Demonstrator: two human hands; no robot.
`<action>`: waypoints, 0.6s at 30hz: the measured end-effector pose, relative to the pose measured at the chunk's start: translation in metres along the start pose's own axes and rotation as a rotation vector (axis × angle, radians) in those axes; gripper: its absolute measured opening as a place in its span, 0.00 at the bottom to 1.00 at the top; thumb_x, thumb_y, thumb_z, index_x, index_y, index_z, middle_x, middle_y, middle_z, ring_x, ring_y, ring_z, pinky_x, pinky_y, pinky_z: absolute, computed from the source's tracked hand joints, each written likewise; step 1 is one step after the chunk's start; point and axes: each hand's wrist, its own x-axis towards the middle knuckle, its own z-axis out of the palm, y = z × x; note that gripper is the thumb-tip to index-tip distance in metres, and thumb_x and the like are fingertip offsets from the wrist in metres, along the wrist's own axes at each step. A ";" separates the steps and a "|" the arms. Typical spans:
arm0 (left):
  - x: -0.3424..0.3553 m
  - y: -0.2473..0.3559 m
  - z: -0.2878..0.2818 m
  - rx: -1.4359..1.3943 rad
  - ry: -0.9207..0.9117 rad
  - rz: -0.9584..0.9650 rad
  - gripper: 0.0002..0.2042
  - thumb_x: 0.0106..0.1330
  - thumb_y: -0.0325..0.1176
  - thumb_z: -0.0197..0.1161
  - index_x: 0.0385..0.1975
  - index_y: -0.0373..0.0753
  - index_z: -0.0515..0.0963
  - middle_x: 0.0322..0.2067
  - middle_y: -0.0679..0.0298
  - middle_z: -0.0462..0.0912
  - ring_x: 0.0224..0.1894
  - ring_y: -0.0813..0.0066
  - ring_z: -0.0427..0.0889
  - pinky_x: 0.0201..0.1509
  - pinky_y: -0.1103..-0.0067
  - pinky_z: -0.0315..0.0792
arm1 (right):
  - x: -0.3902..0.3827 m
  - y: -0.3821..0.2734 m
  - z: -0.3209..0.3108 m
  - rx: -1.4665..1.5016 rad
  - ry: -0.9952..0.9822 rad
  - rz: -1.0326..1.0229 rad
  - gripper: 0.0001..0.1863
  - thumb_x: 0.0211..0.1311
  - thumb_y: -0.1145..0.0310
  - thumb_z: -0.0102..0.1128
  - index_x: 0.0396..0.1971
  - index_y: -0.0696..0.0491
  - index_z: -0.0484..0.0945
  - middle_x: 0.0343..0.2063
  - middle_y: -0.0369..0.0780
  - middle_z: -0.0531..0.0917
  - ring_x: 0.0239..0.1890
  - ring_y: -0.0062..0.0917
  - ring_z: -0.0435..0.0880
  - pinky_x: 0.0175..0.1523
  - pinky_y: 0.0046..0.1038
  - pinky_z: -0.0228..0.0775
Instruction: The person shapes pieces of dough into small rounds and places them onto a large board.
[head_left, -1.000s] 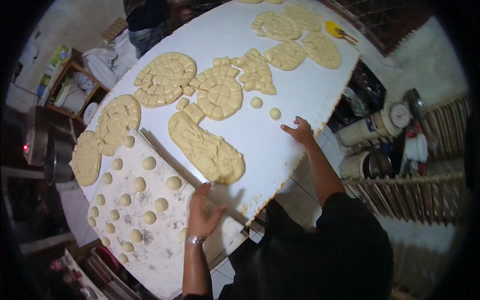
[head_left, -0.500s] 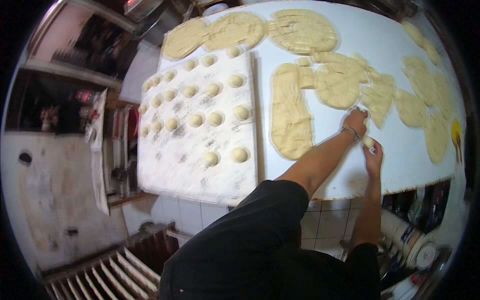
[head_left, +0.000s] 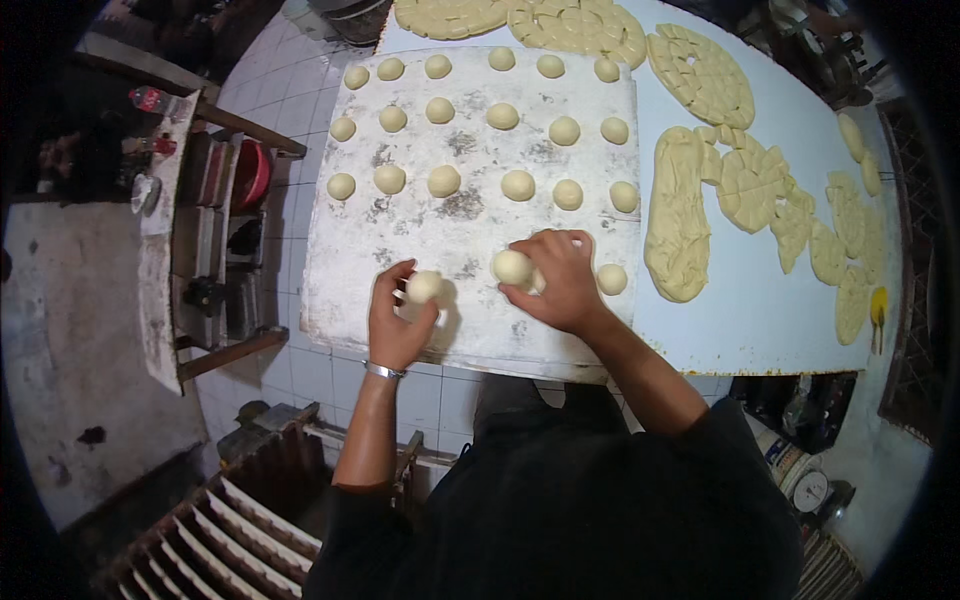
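Note:
A dough ball [head_left: 424, 287] sits between the curved thumb and fingers of my left hand [head_left: 394, 330], over the near part of a floured white board [head_left: 400, 235]. My right hand [head_left: 566, 283] grips another dough ball [head_left: 513, 268] between thumb and fingertips, just to the right. Part of a further pale ball shows beneath my right palm, mostly hidden. Right of that hand, a dough ball [head_left: 611, 279] rests on the board. Beyond both hands, several smooth round balls such as this dough ball [head_left: 443, 181] stand in spaced rows.
On the white table [head_left: 740, 320], right of the board, lie a long dough slab [head_left: 678, 215] and several cut dough pieces [head_left: 752, 185]. Flattened scored dough rounds [head_left: 700, 75] lie farther back. A yellow-ended tool [head_left: 879, 305] is at the far right. A wooden shelf [head_left: 165, 250] stands left.
My hands have moved left from the cut dough on the table to the floured board, each now with a dough ball. The view has turned left too.

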 end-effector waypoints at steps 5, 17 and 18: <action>0.033 -0.022 -0.042 -0.033 -0.026 0.045 0.32 0.57 0.28 0.74 0.65 0.40 0.75 0.52 0.62 0.84 0.50 0.71 0.82 0.53 0.72 0.74 | 0.031 -0.043 0.043 -0.031 0.002 -0.024 0.26 0.55 0.52 0.79 0.49 0.51 0.84 0.44 0.39 0.82 0.51 0.33 0.80 0.65 0.45 0.56; 0.067 -0.053 -0.051 -0.055 -0.181 0.139 0.32 0.55 0.28 0.73 0.64 0.42 0.76 0.51 0.63 0.84 0.49 0.70 0.81 0.52 0.72 0.74 | 0.023 -0.064 0.056 -0.171 0.079 0.151 0.28 0.53 0.52 0.80 0.49 0.52 0.83 0.45 0.39 0.83 0.54 0.33 0.80 0.65 0.46 0.56; 0.067 -0.054 -0.048 -0.068 -0.193 0.126 0.31 0.55 0.29 0.73 0.64 0.42 0.77 0.51 0.63 0.84 0.49 0.70 0.81 0.52 0.72 0.74 | 0.018 -0.061 0.053 -0.162 0.070 0.192 0.27 0.54 0.51 0.80 0.49 0.51 0.83 0.46 0.39 0.83 0.55 0.34 0.79 0.66 0.45 0.56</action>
